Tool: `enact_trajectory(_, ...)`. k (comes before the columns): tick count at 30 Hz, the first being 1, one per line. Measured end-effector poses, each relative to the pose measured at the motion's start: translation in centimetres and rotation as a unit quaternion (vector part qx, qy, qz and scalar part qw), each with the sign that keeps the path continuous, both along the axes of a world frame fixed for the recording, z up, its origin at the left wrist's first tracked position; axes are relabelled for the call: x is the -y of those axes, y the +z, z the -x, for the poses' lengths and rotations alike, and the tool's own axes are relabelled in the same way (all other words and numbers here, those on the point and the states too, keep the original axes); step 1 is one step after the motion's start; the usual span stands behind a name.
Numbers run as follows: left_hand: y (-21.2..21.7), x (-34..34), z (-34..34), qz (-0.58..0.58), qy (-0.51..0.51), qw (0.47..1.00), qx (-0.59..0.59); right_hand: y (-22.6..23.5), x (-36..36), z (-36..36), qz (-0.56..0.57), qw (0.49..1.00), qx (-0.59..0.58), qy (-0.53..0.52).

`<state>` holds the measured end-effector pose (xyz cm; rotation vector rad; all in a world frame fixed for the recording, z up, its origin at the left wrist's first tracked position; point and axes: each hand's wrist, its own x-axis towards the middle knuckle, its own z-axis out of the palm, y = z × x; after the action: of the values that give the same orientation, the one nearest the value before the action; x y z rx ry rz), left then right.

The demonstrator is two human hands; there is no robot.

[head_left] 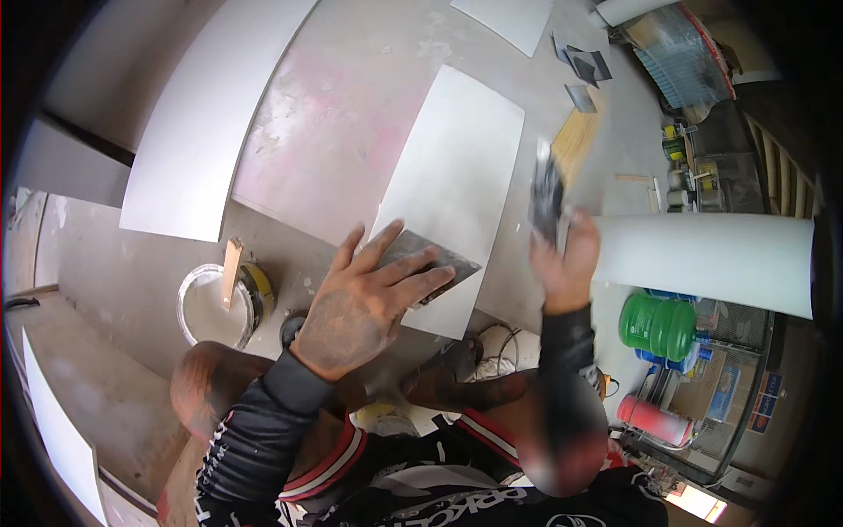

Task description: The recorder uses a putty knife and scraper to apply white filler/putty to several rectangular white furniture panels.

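A white rectangular panel (457, 132) lies tilted in front of me, its near end under my left hand (347, 307). That hand grips a dark grey flat plate (457, 267), four fingers over its upper face and the thumb hidden beneath. Right of the panel, my right hand (569, 259) is raised and blurred by motion. It holds a dark flat blade-like piece (546, 195) with a pale smear at its far end; its exact kind is unclear. At my left knee stands an open bucket (260, 294) of whitish paste, a wooden stick (232, 268) upright in it.
A larger white sheet (202, 114) lies left, another white panel (509, 19) far ahead. A wooden strip (575, 145) and dark flat pieces (587, 65) lie beyond my right hand. Rightward are a curved white sheet (702, 259), a green water jug (659, 327) and a rack (733, 321).
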<state>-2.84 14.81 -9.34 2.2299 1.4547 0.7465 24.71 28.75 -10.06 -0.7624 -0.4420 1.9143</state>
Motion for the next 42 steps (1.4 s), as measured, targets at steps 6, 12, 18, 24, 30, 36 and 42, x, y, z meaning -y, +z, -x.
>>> enact_trajectory(6,-0.2,-1.8,0.4,0.11,0.035,0.989,0.087,-8.9,-22.4,-3.4,-0.367,0.602,0.699,0.118)
enact_trajectory(12,-0.3,-2.8,1.8,0.162,0.079,0.976,0.123,-13.5,-29.9,-1.5,-0.421,0.41,0.792,0.165)
enact_trajectory(18,-1.0,-3.6,1.7,0.181,0.072,0.974,0.117,-18.0,-30.3,-2.7,-0.552,0.33,0.756,0.127)
enact_trajectory(24,-0.6,-3.8,1.5,0.176,0.06,0.976,0.114,-15.6,-30.5,-2.6,-0.43,0.349,0.826,0.107)
enact_trajectory(30,-0.3,-4.0,1.6,0.177,0.065,0.975,0.116,-15.1,-32.0,-0.1,-0.298,0.391,0.858,0.148)
enact_trajectory(36,0.1,-3.6,1.9,0.154,0.064,0.98,0.105,-13.9,-32.5,0.3,-0.34,0.433,0.813,0.188)
enact_trajectory(42,0.0,-3.5,2.4,0.097,0.088,0.978,0.161,-12.5,-29.0,-1.8,-0.384,0.455,0.76,0.262)
